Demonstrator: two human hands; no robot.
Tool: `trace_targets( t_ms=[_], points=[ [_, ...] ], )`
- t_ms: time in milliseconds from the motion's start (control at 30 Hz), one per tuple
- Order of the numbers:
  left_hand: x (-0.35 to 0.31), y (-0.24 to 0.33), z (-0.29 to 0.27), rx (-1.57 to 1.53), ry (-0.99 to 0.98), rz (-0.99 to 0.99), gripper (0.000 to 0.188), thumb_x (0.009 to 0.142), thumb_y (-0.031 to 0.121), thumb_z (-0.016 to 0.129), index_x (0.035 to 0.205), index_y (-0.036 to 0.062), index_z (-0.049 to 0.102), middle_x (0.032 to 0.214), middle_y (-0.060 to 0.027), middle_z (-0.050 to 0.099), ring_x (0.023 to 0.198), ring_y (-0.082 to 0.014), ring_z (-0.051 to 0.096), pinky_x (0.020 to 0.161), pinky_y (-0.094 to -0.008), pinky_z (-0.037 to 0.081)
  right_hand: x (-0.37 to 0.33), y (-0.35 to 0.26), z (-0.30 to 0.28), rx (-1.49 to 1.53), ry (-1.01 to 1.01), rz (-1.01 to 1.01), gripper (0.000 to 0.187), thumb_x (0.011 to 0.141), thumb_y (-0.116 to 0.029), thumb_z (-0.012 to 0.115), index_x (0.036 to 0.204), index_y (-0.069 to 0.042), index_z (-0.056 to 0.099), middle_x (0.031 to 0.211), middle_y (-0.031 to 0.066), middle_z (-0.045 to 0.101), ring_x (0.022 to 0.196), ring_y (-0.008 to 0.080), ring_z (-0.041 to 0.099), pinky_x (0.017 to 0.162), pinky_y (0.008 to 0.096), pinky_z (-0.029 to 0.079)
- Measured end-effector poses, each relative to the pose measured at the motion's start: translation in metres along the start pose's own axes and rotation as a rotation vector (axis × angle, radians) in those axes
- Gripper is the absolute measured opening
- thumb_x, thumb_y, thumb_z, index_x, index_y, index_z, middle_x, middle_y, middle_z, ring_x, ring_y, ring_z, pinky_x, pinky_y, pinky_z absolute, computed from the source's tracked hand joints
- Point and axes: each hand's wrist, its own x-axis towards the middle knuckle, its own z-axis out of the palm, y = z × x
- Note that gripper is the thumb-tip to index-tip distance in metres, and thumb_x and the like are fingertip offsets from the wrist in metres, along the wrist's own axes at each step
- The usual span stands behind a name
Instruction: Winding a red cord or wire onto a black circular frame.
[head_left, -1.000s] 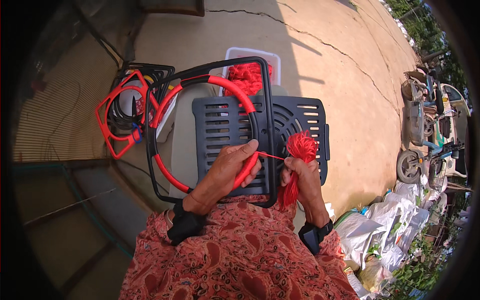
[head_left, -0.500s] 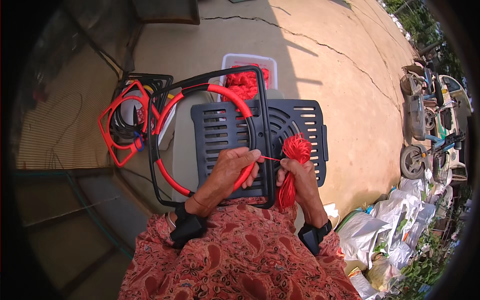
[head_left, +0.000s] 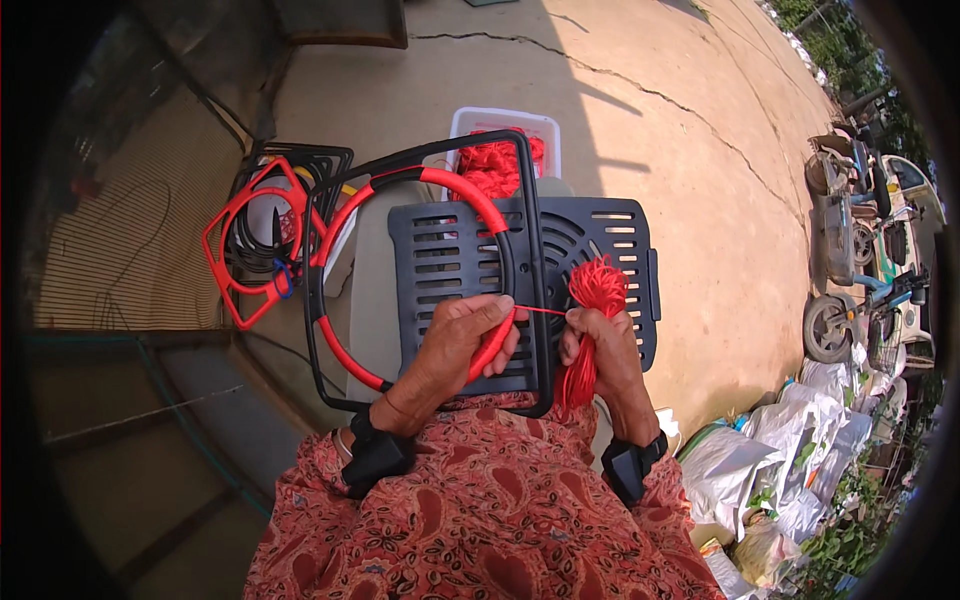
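A black metal frame [head_left: 538,220] stands upright in front of me, with a round hoop [head_left: 466,190] in it. Red cord covers the hoop in several stretches, with black showing between them. My left hand [head_left: 450,345] is closed round the hoop's lower right side, its thumb pressing the cord against it. From there a thin red strand [head_left: 540,310] runs taut across the frame's right bar to my right hand [head_left: 610,350]. That hand is closed round a thick hank of red cord [head_left: 597,285], whose loops stick out above and hang below the fist.
Behind the frame lies a dark slatted plastic panel [head_left: 625,275]. A white bin [head_left: 500,113] beyond it holds more red cord. At left are a red hoop frame [head_left: 215,262] and stacked black frames [head_left: 325,155]. White sacks [head_left: 740,460] and parked scooters [head_left: 830,325] stand at right.
My right hand has shifted slightly right with the hank. The whole view has slid a little sideways. My left hand keeps its hold on the hoop.
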Motion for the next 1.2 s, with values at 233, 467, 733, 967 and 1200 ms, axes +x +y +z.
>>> trace_targets(
  t_ms=[233, 467, 733, 967, 1200],
  points=[
    [-0.001, 0.000, 0.003, 0.110, 0.002, 0.015, 0.030, 0.098, 0.024, 0.055, 0.095, -0.0056, 0.063, 0.064, -0.0081, 0.060, 0.043, -0.0112, 0.052, 0.038, -0.0219, 0.037, 0.001, -0.004, -0.002, -0.021, -0.026, 0.043, 0.016, 0.088, -0.014, 0.060, 0.075, -0.004, 0.058, 0.054, 0.0015, 0.051, 0.045, 0.0104, 0.048, 0.045, 0.0261, 0.041],
    [-0.019, 0.011, 0.013, 0.325, 0.092, 0.193, 0.028, 0.097, 0.022, 0.057, 0.087, -0.0025, 0.064, 0.062, -0.0054, 0.060, 0.044, -0.0074, 0.051, 0.039, -0.0200, 0.036, -0.014, -0.041, -0.033, -0.180, -0.047, 0.018, 0.017, 0.089, -0.018, 0.058, 0.100, -0.006, 0.051, 0.061, -0.0015, 0.046, 0.049, 0.0072, 0.044, 0.045, 0.0239, 0.039],
    [-0.015, 0.014, 0.016, 0.461, 0.003, 0.266, 0.025, 0.096, 0.020, 0.058, 0.085, -0.0006, 0.066, 0.061, -0.0025, 0.058, 0.046, -0.0050, 0.049, 0.040, -0.0203, 0.036, 0.002, -0.087, -0.037, -0.413, 0.027, -0.142, 0.028, 0.093, -0.019, 0.053, 0.118, -0.005, 0.054, 0.068, -0.0008, 0.051, 0.056, 0.0069, 0.048, 0.047, 0.0225, 0.041],
    [-0.011, 0.014, 0.027, 0.579, -0.125, 0.222, 0.024, 0.096, 0.020, 0.058, 0.084, 0.0000, 0.065, 0.059, -0.0017, 0.058, 0.044, -0.0049, 0.048, 0.041, -0.0201, 0.036, 0.031, -0.040, 0.008, -0.761, -0.213, -0.279, 0.030, 0.092, -0.019, 0.062, 0.116, -0.002, 0.058, 0.081, 0.0031, 0.062, 0.075, 0.0112, 0.058, 0.068, 0.0267, 0.049],
    [-0.001, 0.011, 0.021, 0.478, -0.122, 0.103, 0.031, 0.095, 0.027, 0.059, 0.084, -0.0003, 0.066, 0.059, -0.0033, 0.059, 0.043, -0.0065, 0.050, 0.039, -0.0198, 0.035, 0.037, -0.028, 0.003, -0.801, -0.294, -0.308, 0.024, 0.085, -0.014, 0.064, 0.104, 0.000, 0.058, 0.085, 0.0056, 0.063, 0.076, 0.0121, 0.058, 0.068, 0.0290, 0.049]
  ],
)
